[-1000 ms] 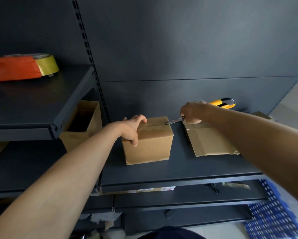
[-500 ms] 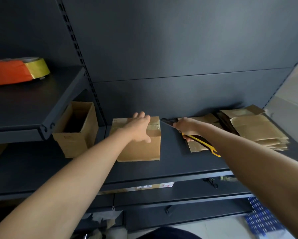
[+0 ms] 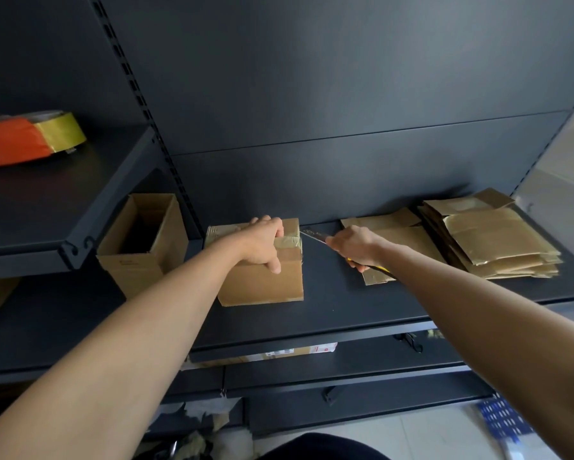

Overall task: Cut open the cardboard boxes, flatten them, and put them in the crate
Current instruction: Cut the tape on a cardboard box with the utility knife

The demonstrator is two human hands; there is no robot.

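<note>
Centre frame: a taped box point(image 3: 262, 280) is held by the left hand point(image 3: 262, 240); a knife point(image 3: 313, 235) is gripped by the right hand point(image 3: 352, 244), blade at the tape. Flattened boxes point(image 3: 498, 240) are stacked right; the crate point(image 3: 501, 419), lower right, probably awaits them.

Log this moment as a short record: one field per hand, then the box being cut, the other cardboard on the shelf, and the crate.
left hand: holds the taped box from above, thumb down its front
right hand: grips the utility knife, blade tip at the tape on the box's upper right edge
open box: upright, left of the taped box, apart from it
flattened cardboard: stacked at the right end of the shelf
crate: blue, lower right, partly in view
</note>
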